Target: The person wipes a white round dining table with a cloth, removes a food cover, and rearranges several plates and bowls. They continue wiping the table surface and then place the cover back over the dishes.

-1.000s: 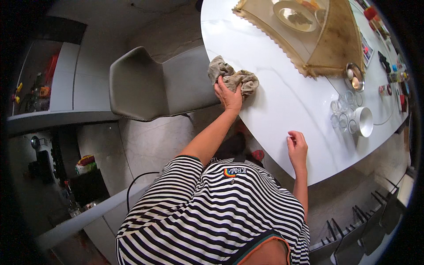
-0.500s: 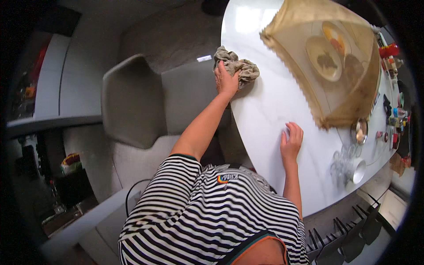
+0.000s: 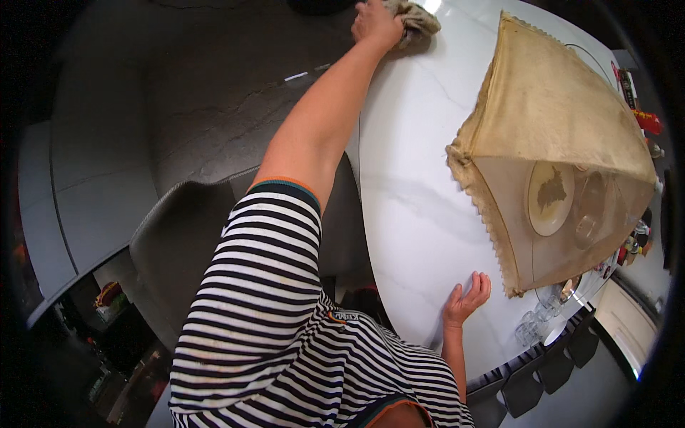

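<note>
Currently, as I look down through the head camera, my left hand (image 3: 376,27) stretches out to the curved left edge of the white desk (image 3: 410,192), its fingers closed on a bunched grey-brown cloth (image 3: 417,26). The cloth lies on the desk near that edge, at the top of the view. My right hand (image 3: 467,301) is at the near side of the desk, thumb spread apart from loosely bent fingers; I cannot tell whether it touches the surface. To the right stands a tan food cover (image 3: 564,100) with scalloped trim, an oval plate (image 3: 548,225) of dark food showing through its mesh. Clear glasses (image 3: 531,328) cluster beside a white bowl (image 3: 556,331) near the cover's lower corner. A grey chair (image 3: 175,257) shows behind my striped sleeve (image 3: 260,250).
</note>
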Motion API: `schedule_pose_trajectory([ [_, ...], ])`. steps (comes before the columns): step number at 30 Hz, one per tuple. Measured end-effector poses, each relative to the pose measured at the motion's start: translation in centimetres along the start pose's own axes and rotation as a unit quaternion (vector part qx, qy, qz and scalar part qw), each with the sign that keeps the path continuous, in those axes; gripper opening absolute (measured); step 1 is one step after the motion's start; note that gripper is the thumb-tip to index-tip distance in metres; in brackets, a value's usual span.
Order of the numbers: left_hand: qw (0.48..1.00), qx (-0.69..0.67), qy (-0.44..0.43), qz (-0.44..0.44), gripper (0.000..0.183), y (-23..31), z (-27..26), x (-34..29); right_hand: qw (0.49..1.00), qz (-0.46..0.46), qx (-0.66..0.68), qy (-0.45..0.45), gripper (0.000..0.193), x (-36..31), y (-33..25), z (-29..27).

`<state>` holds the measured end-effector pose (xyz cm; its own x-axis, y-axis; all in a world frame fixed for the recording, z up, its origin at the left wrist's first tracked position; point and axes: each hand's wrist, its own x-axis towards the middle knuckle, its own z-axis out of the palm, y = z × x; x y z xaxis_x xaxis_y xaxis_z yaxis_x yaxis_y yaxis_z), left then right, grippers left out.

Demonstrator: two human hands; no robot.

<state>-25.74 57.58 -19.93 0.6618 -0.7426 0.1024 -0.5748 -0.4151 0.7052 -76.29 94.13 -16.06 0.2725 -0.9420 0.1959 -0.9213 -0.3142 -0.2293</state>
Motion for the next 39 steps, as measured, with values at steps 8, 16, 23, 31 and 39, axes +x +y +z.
schedule_pose_trajectory([
  [8,0.998,0.022,-0.042,0.034,0.052,4.6,0.3,7.6,0.999,0.023,0.018,-0.019,0.049,-0.1,-0.1,-0.2],
  [16,0.992,-0.032,-0.074,-0.093,0.066,4.4,-1.9,6.8,1.000,0.012,0.003,-0.011,0.050,0.4,-0.1,-0.2],
  [23,0.993,0.000,-0.015,-0.114,0.078,2.5,-3.7,-2.4,1.000,0.010,-0.003,0.013,0.052,0.0,-0.4,-0.5],
  [31,0.983,-0.030,-0.005,-0.183,0.071,0.8,-9.3,-23.7,0.998,0.020,-0.001,0.055,0.050,-0.8,0.0,-0.1],
  [39,0.974,-0.127,0.073,-0.175,0.066,1.1,-10.0,-48.0,0.961,0.066,0.245,0.107,0.045,-3.7,0.7,-2.4],
])
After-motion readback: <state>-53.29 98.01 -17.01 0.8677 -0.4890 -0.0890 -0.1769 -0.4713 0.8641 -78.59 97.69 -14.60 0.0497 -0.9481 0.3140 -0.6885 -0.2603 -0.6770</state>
